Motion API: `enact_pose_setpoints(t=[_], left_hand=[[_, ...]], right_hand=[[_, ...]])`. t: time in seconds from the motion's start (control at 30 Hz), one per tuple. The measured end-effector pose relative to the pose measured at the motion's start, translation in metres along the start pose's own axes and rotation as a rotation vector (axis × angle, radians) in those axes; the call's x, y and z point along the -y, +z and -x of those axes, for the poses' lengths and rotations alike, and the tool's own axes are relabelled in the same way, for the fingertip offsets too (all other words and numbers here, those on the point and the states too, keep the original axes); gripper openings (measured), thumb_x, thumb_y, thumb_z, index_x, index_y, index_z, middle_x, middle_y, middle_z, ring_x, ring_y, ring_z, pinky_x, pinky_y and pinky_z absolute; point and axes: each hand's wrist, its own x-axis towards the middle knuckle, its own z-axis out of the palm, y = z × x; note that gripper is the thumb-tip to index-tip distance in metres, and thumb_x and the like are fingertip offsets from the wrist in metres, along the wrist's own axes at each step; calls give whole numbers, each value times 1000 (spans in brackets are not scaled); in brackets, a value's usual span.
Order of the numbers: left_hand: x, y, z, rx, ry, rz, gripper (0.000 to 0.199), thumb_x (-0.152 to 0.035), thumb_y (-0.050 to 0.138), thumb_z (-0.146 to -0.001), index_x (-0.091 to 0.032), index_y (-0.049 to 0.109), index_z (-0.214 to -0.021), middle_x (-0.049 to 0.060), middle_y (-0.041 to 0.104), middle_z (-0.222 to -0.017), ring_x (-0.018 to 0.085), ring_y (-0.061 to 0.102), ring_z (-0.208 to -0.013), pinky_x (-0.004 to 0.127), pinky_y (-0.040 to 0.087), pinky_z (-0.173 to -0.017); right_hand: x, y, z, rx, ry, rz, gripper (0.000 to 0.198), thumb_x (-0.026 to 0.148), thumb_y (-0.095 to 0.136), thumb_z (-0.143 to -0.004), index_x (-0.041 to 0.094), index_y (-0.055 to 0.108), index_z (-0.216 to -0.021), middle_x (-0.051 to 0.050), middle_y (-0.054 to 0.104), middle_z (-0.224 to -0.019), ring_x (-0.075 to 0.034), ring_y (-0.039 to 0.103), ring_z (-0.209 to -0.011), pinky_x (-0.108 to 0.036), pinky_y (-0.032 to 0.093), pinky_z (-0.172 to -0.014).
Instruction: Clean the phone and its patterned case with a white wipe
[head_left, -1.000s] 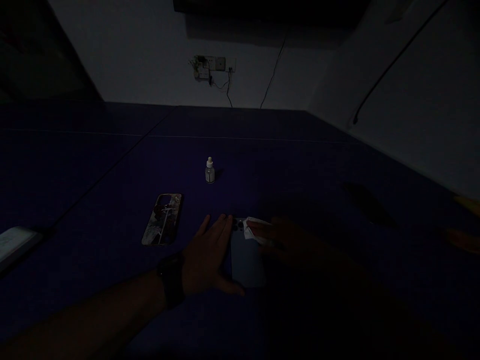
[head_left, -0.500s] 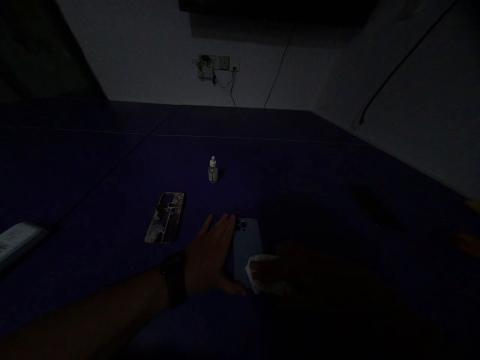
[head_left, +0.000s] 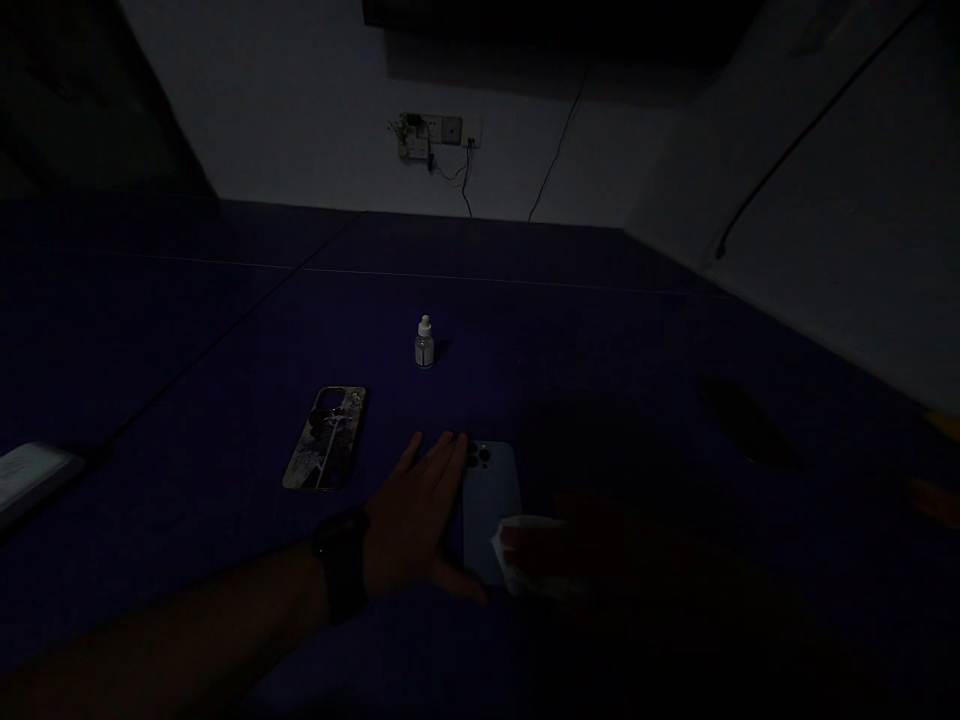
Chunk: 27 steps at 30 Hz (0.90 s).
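Observation:
A blue-grey smartphone [head_left: 487, 500] lies back up on the dark blue surface, its camera lenses at the far left corner. My left hand [head_left: 420, 515], with a dark watch on the wrist, lies flat along the phone's left edge, fingers stretched and thumb spread near its lower corner. In deep shadow, my right hand [head_left: 536, 550] presses a white tissue [head_left: 510, 575] against the lower right of the phone's back. Most of that hand is too dark to make out. A patterned phone case [head_left: 328, 440] lies to the left, and a small dropper bottle [head_left: 424, 345] stands upright beyond.
A white box-like object [head_left: 34, 475] sits at the left edge. On the right lies a dark flat object [head_left: 746, 425], hard to make out. Wall sockets [head_left: 442, 132] with cables are at the back, below a dark screen-like panel [head_left: 562, 30].
The view has shifted slightly. The tissue stays at the phone's lower right, sitting a touch lower in the picture; my left hand keeps its place beside the phone.

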Motion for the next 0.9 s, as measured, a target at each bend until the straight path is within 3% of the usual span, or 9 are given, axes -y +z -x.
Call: enact_pose_setpoints(t=[0.17, 0.37, 0.47, 0.63, 0.73, 0.83, 0.9], left_hand=[[3, 4, -1, 6, 0, -21, 152, -87, 72, -54, -12, -11, -157, 30, 25, -160, 45, 24, -150, 65, 13, -120], [3, 2, 0, 6, 19, 1, 151, -90, 69, -55, -13, -12, -157, 30, 25, -160, 45, 23, -150, 65, 12, -120], [3, 2, 1, -4, 17, 7, 151, -90, 69, -55, -13, -12, -157, 30, 25, -160, 45, 22, -150, 65, 11, -120], [2, 5, -2, 14, -4, 9, 151, -86, 74, -53, -13, -7, -157, 30, 27, -160, 44, 22, -151, 64, 10, -120], [3, 5, -3, 20, -26, 13, 150, -86, 74, -52, -12, -3, -158, 30, 28, -159, 45, 22, -150, 64, 11, -120], [3, 4, -2, 15, -3, 20, 149, -88, 71, -55, -12, -5, -158, 31, 25, -160, 45, 21, -150, 65, 11, -119], [3, 2, -1, 15, 11, 20, 149, -90, 69, -55, -12, -7, -157, 31, 24, -161, 46, 21, -150, 66, 11, -119]], right_hand=[[13, 13, -19, 88, -195, -74, 65, 33, 59, -94, 40, 36, -154, -1, 57, -147, -23, 54, -133, -43, 42, -111], [-2, 2, 2, 119, -34, -101, 56, 29, 58, -95, 39, 46, -149, -1, 65, -139, -23, 66, -115, -39, 51, -99], [-8, -2, 11, 89, 16, -123, 58, 32, 62, -92, 41, 48, -147, -1, 65, -138, -27, 66, -115, -39, 52, -97], [9, 9, -15, 163, -97, -171, 68, 23, 57, -91, 41, 37, -154, 1, 55, -149, -25, 54, -134, -41, 44, -110], [15, 14, -29, 203, -142, -208, 67, 13, 48, -94, 44, 38, -152, 4, 56, -148, -19, 54, -134, -39, 40, -115], [5, 6, -18, 219, -92, -217, 66, 19, 56, -93, 43, 40, -152, 2, 54, -150, -24, 54, -134, -43, 40, -115], [-5, -3, -3, 187, 98, -172, 63, 24, 59, -93, 45, 42, -150, 1, 55, -149, -27, 58, -131, -43, 48, -108]])
